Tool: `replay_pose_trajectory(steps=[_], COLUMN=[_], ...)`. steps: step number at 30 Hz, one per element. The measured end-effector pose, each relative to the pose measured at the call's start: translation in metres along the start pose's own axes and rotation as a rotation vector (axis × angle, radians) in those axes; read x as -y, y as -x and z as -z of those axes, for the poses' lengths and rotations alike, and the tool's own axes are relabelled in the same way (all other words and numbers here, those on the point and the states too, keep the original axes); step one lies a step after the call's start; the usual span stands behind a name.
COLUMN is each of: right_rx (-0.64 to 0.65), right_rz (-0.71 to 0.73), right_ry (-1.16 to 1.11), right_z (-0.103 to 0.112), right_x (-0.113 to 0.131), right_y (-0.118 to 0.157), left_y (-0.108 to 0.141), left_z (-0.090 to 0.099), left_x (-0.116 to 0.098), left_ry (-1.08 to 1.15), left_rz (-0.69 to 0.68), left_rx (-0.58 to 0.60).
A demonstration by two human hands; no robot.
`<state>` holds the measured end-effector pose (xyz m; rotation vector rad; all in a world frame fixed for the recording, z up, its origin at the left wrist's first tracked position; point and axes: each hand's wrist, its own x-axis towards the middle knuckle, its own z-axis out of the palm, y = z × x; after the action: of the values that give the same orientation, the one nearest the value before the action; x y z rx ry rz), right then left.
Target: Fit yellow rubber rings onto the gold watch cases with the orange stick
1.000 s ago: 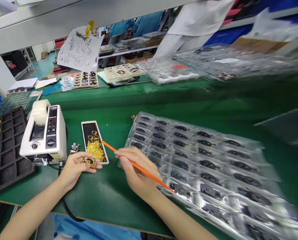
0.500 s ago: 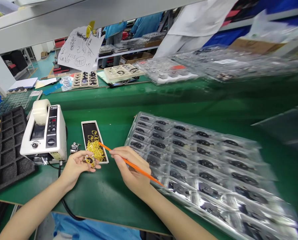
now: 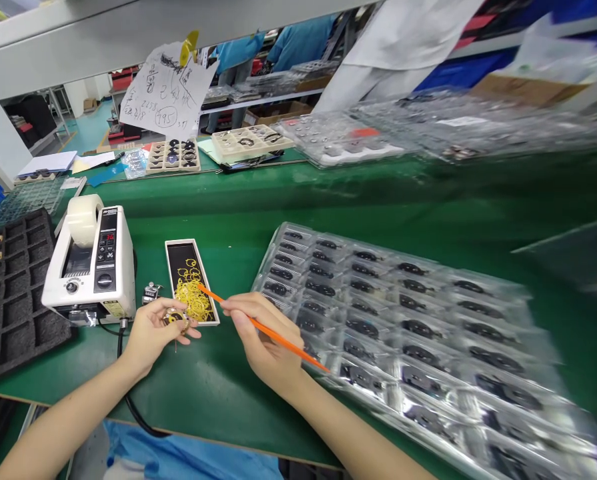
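Note:
My left hand (image 3: 159, 327) pinches a small round gold-and-black watch part (image 3: 175, 319) between thumb and fingers, just in front of a narrow white-rimmed box (image 3: 211, 293). Thin yellow rings (image 3: 192, 298) lie piled on the box's dark bottom. In my right hand (image 3: 264, 337) a slim orange stick (image 3: 283, 342) is held like a pen. Its tip reaches over the ring pile; whether it touches a ring I cannot make out. A metal tally counter (image 3: 151, 292) stands by the box, close behind my left hand.
A white tape dispenser (image 3: 115, 280) stands left of the box, its black cable running to the front edge. Beyond it lies a black foam tray (image 3: 15, 320). Stacked clear plastic trays (image 3: 388, 363) with dark parts cover the right side. Small parts trays (image 3: 251, 150) line the back ledge.
The watch part in my left hand has tilted and sits slightly lower between the fingers. My right hand and the orange stick stay nearly still; the whole view has shifted slightly.

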<state>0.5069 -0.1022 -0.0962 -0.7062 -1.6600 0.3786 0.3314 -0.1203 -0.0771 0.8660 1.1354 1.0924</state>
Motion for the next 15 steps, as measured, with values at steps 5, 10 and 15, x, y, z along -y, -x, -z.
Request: replay_pose_trajectory(steps=[5, 10, 15], right_rx=[0.024, 0.119, 0.146], right_rz=[0.035, 0.088, 0.05], right_ry=[0.037, 0.172, 0.359], right_z=[0.002, -0.01, -0.027], right_x=[0.0, 0.005, 0.003], right_y=[0.004, 0.008, 0.014], left_y=[-0.001, -0.001, 0.005], left_z=[0.004, 0.002, -0.002], left_x=[0.005, 0.011, 0.02], left_ry=[-0.054, -0.079, -0.157], left_rz=[-0.029, -0.09, -0.221], left_rx=[-0.002, 0.01, 0.099])
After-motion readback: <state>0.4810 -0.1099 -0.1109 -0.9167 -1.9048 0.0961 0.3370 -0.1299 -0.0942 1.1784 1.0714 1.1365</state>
